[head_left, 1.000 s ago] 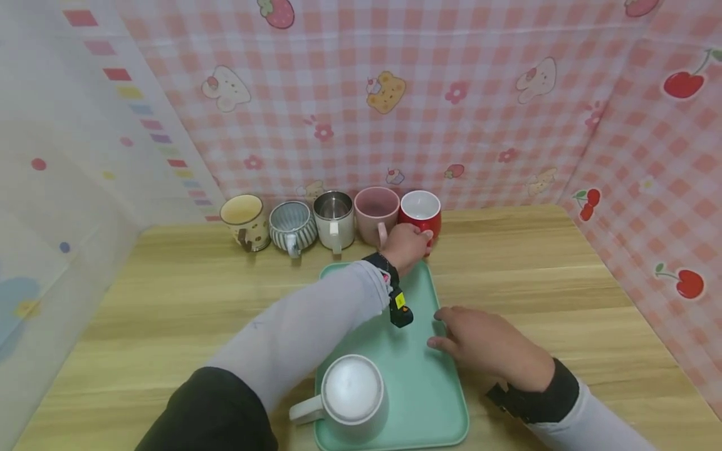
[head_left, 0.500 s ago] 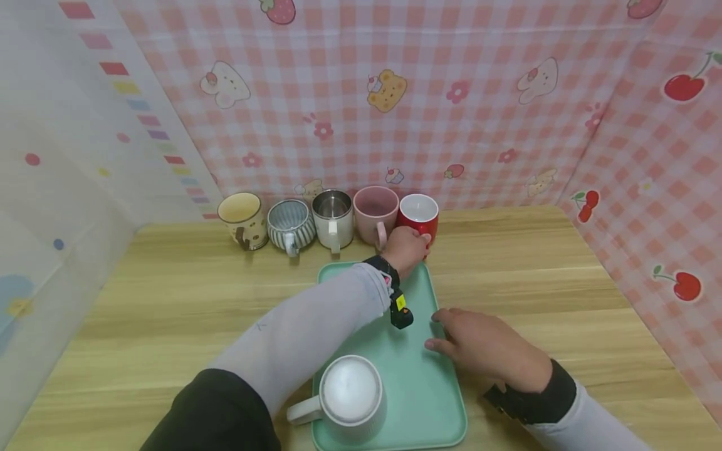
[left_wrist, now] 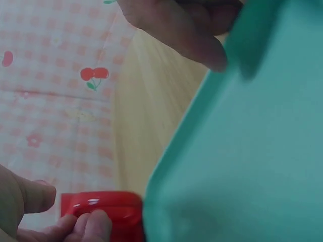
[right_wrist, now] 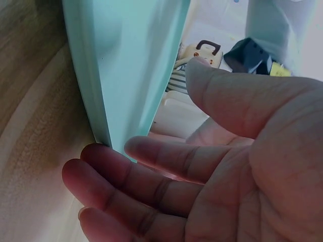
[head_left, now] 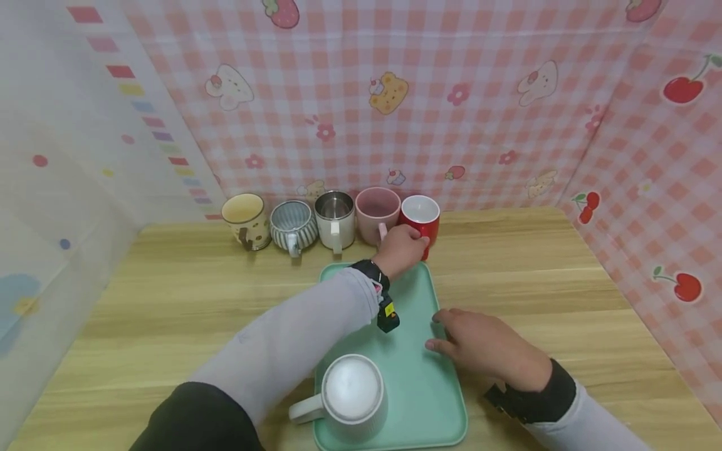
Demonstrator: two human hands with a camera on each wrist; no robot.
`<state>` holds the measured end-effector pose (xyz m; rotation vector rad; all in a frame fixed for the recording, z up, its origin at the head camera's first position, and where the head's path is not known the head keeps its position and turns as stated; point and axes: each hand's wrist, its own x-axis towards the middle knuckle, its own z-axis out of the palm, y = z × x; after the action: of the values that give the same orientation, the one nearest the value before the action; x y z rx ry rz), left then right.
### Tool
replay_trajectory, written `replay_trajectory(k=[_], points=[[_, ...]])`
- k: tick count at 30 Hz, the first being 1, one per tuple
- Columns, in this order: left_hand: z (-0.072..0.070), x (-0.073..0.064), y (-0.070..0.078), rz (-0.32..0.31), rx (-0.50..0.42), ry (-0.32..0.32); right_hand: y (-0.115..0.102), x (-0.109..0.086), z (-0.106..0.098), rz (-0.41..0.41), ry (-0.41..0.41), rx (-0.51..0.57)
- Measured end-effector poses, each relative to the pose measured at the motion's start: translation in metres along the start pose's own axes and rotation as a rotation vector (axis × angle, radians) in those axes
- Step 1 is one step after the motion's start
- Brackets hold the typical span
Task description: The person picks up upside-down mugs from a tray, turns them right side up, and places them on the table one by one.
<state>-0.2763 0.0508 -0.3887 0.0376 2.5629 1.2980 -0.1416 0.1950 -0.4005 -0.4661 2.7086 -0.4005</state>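
My left hand reaches across the green tray to the red mug at the right end of a row. In the left wrist view its fingertips touch the red handle, while the thumb stands apart from it. My right hand lies beside the tray's right edge, thumb over the rim, fingers loosely extended and holding nothing. A white mug sits on the near left part of the tray, seemingly base up, its handle pointing left. The pink mug stands against the red one.
Left of the pink mug stand a white mug with a steel inside, a striped grey mug and a spotted cream mug. Pink checked cloth hangs behind the wooden table.
The red mug has shifted slightly toward me. Over the last half second my left wrist has moved a little left, uncovering more of the mug's handle. My right hand stays put.
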Motion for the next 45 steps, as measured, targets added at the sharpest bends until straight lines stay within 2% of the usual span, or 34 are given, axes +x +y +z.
replay_trajectory(k=[2, 6, 11, 16, 19, 24, 32, 35, 37, 39, 45], points=[[-0.008, -0.007, -0.001, 0.051, 0.014, -0.010, 0.000, 0.000, 0.000, -0.001, -0.007, 0.001], [-0.032, -0.027, 0.002, 0.141, -0.017, -0.033, 0.001, 0.000, 0.000, -0.010, -0.018, 0.012], [-0.071, -0.056, 0.001, 0.238, -0.078, 0.006, 0.000, -0.001, -0.001, -0.025, -0.026, 0.020], [-0.108, -0.084, -0.015, 0.276, -0.119, 0.073, 0.000, -0.001, -0.002, -0.023, -0.025, 0.008], [-0.125, -0.101, -0.030, 0.288, -0.101, 0.105, 0.001, -0.001, -0.002, -0.023, -0.027, 0.005], [-0.140, -0.132, -0.056, 0.281, -0.095, 0.119, 0.000, 0.000, -0.001, -0.019, -0.037, 0.005], [-0.140, -0.169, -0.104, 0.238, -0.024, 0.085, -0.003, 0.001, -0.003, -0.009, -0.058, 0.028], [-0.139, -0.176, -0.115, 0.201, 0.018, 0.035, -0.003, 0.001, -0.004, -0.005, -0.063, 0.028], [-0.138, -0.177, -0.121, 0.185, 0.040, -0.022, -0.003, 0.001, -0.004, -0.003, -0.064, 0.030], [-0.139, -0.177, -0.126, 0.185, 0.065, -0.111, -0.004, 0.001, -0.005, -0.001, -0.067, 0.031], [-0.145, -0.183, -0.139, 0.258, 0.107, -0.450, -0.007, 0.002, -0.006, -0.007, -0.073, 0.046]])
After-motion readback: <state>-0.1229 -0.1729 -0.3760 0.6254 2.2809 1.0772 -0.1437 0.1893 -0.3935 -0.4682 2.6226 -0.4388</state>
